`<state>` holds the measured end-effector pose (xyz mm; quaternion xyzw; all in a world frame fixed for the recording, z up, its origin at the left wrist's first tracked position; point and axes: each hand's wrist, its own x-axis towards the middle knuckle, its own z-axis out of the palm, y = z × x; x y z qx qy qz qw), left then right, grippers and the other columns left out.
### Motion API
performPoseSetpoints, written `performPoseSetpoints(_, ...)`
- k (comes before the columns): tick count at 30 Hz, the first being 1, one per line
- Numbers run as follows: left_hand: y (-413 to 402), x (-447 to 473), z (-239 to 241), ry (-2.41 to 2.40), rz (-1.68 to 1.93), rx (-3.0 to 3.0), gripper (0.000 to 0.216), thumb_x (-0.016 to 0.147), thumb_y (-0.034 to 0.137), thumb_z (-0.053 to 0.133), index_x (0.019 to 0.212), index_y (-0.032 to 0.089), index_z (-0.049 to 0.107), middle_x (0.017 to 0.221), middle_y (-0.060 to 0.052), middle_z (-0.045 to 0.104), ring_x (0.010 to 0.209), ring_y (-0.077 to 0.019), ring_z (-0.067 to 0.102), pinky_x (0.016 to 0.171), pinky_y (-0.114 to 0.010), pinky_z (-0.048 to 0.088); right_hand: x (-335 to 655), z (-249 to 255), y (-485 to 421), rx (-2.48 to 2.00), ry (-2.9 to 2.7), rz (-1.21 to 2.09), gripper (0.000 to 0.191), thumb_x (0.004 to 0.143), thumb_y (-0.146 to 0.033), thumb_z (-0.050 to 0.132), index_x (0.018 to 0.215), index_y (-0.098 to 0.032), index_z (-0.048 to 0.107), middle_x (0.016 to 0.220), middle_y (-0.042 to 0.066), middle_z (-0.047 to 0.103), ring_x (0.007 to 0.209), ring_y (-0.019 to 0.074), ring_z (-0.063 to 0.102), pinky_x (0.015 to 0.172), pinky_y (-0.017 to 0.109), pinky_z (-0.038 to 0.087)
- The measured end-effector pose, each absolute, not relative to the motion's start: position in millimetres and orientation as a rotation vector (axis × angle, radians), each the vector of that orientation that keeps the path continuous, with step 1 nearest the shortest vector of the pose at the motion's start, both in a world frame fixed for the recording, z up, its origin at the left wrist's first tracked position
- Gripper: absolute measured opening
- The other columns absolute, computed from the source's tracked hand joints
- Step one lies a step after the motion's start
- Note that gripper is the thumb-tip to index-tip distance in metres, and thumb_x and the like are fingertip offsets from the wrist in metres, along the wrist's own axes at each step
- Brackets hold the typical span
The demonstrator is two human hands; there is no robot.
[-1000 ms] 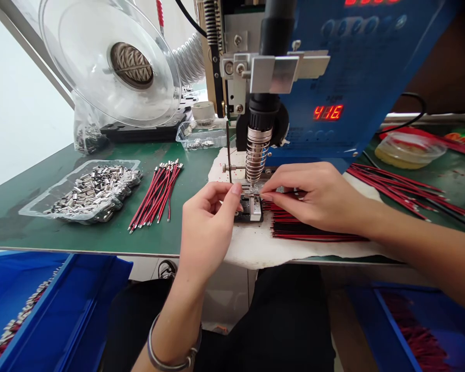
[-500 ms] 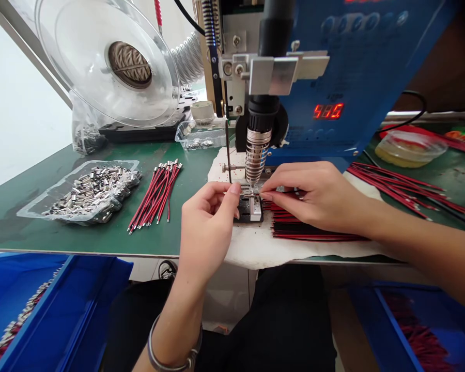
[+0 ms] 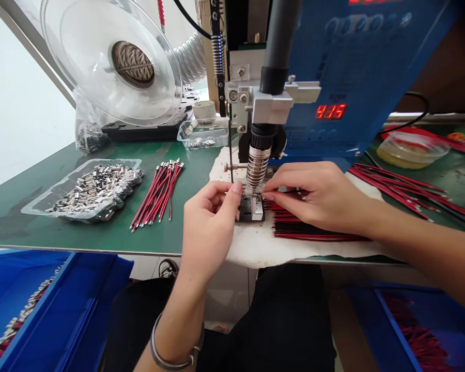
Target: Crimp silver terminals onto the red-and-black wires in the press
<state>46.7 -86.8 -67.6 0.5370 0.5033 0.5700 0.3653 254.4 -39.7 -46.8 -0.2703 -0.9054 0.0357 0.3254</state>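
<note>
My left hand (image 3: 214, 219) is closed in a pinch, thumb against the fingers, at the left side of a small metal fixture (image 3: 257, 209). Whatever sits between those fingertips is too small to make out. From the right, my right hand (image 3: 313, 194) pinches a thin wire, mostly hidden by the fingers, with its end at the fixture. Directly above the fixture, a soldering iron (image 3: 259, 160) with a coiled metal sleeve points down between both hands. Beneath my right hand lies a row of red-and-black wires (image 3: 313, 230) on a white cloth (image 3: 251, 248).
Left on the green table are a clear tray (image 3: 39, 204) of metal connectors and a wire bundle (image 3: 157, 194) with connectors attached. Behind stands a blue machine (image 3: 333, 62) with red digits. A clear round hood (image 3: 81, 62) rises back left. Blue bins (image 3: 89, 310) sit below the table edge.
The clamp holding the soldering iron has moved down along its rail. The display's last digit looks different. Both hands remain at the fixture with nearly the same grip.
</note>
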Motion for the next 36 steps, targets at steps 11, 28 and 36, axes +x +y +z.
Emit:
performPoseSetpoints(11, -87.0, 46.6, -67.5, 1.299, 1.467, 1.391, 0.036, 0.097, 0.039, 0.075, 0.069, 0.019, 0.064, 0.061, 0.003, 0.056, 0.055, -0.0096, 0.047, 0.054, -0.022, 0.042, 253.6, -48.2, -40.1, -0.694, -2.368, 0.082, 0.016, 0.101, -0.018, 0.064, 0.096, -0.026, 0.077, 0.091, 0.003, 0.080, 0.078, 0.0200, 0.074, 0.070, 0.034, 0.060)
performPoseSetpoints(28, -87.0, 46.9, -67.7, 1.324, 1.469, 1.399, 0.034, 0.096, 0.038, 0.073, 0.069, 0.020, 0.065, 0.061, 0.002, 0.057, 0.055, -0.0112, 0.048, 0.054, -0.024, 0.043, 254.0, -47.9, -42.3, -0.693, -2.345, 0.078, 0.019, 0.100, -0.018, 0.064, 0.092, -0.028, 0.078, 0.089, 0.002, 0.080, 0.078, 0.0200, 0.075, 0.068, 0.035, 0.060)
performPoseSetpoints(36, -86.5, 45.7, -67.2, 1.329, 1.468, 1.400, 0.035, 0.096, 0.040, 0.074, 0.068, 0.020, 0.065, 0.061, 0.002, 0.057, 0.056, -0.0109, 0.049, 0.055, -0.024, 0.043, 253.6, -47.4, -44.3, -0.662, -2.321, 0.037, 0.016, 0.100, -0.017, 0.067, 0.094, -0.025, 0.079, 0.091, 0.003, 0.081, 0.078, 0.0188, 0.075, 0.067, 0.034, 0.059)
